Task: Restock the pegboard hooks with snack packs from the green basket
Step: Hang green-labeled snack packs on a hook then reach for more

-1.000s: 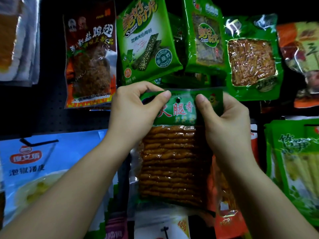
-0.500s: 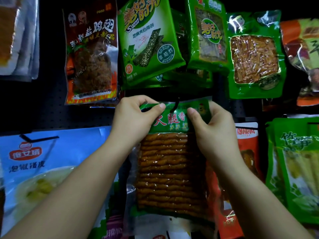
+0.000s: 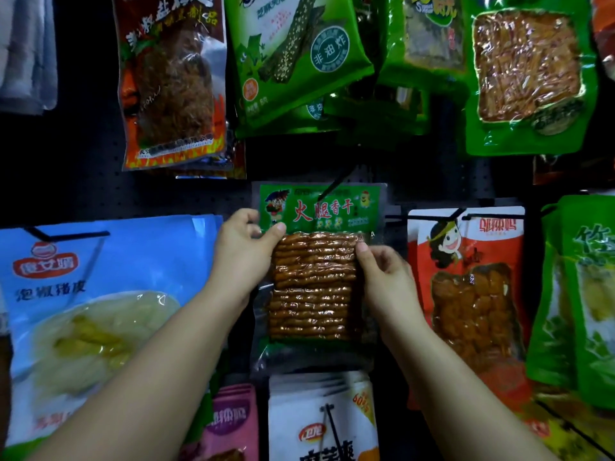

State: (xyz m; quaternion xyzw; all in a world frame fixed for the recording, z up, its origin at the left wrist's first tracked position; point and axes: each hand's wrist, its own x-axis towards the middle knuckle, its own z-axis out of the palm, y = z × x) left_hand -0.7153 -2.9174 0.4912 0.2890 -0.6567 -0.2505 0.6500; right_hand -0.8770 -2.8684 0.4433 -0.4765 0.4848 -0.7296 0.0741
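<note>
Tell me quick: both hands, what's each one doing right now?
Left hand: pinching the left edge of the green-topped snack pack.
Right hand: gripping the same pack's right edge.

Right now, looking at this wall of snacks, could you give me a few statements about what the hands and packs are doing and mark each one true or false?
1. Both hands hold the same pack, the green-topped snack pack of brown sticks. True: the left hand grips its left edge and the right hand its right edge.
2. A black hook passes through the top of that pack. True.
3. The large blue pack hangs to the right of the hands. False: it hangs to their left.
4. The orange-red pack is in the right hand. False: it hangs on its own hook beside that hand.
5. The green basket sits below the hands. False: no basket is in view.
</note>
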